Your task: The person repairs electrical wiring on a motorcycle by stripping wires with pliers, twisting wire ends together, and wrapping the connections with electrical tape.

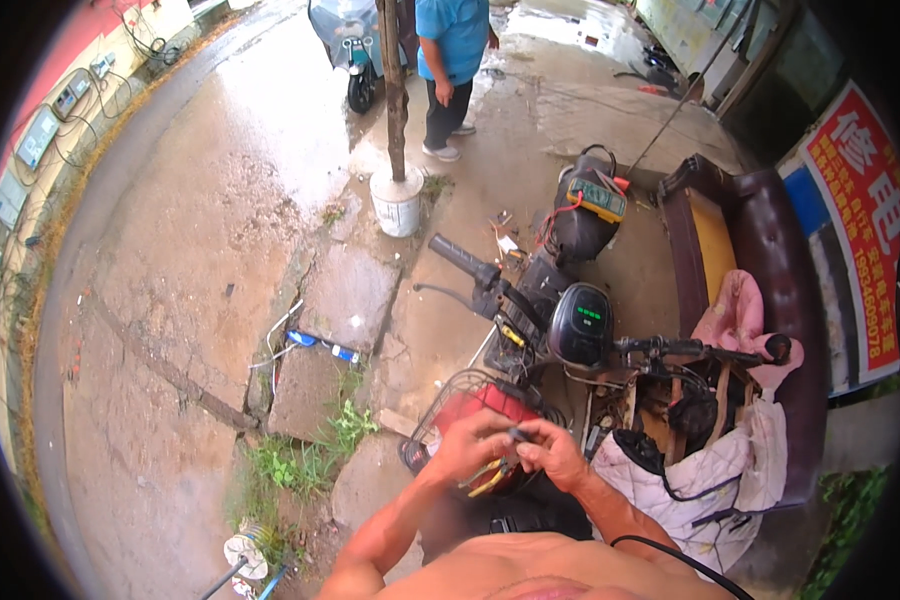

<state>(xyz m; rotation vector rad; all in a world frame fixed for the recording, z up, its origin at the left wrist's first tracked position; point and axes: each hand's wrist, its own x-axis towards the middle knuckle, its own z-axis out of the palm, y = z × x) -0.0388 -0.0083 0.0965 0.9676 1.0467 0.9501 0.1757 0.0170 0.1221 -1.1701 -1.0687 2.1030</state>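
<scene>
Close in front of my body, my left hand (pixel 473 447) and my right hand (pixel 554 455) meet with bent fingers. Pinched between their fingertips is a small dark piece (pixel 517 434), mostly covered and too small to name. A yellow-handled tool (pixel 488 480) shows just below my left hand; whether that hand holds it I cannot tell. Beyond my hands lies the front of an electric scooter, with a lit black display (pixel 581 326), a left handlebar grip (pixel 456 252) and a wire basket (pixel 432 408). Something red (pixel 490 405) lies behind my fingers.
A multimeter (pixel 598 199) with red leads rests on the scooter's black seat (pixel 586 235). At right, a brown sofa (pixel 785 230) and a pale quilted cover (pixel 695 475) stand close. Ahead are a post in a white bucket (pixel 397 205) and a person in a blue shirt (pixel 453 40).
</scene>
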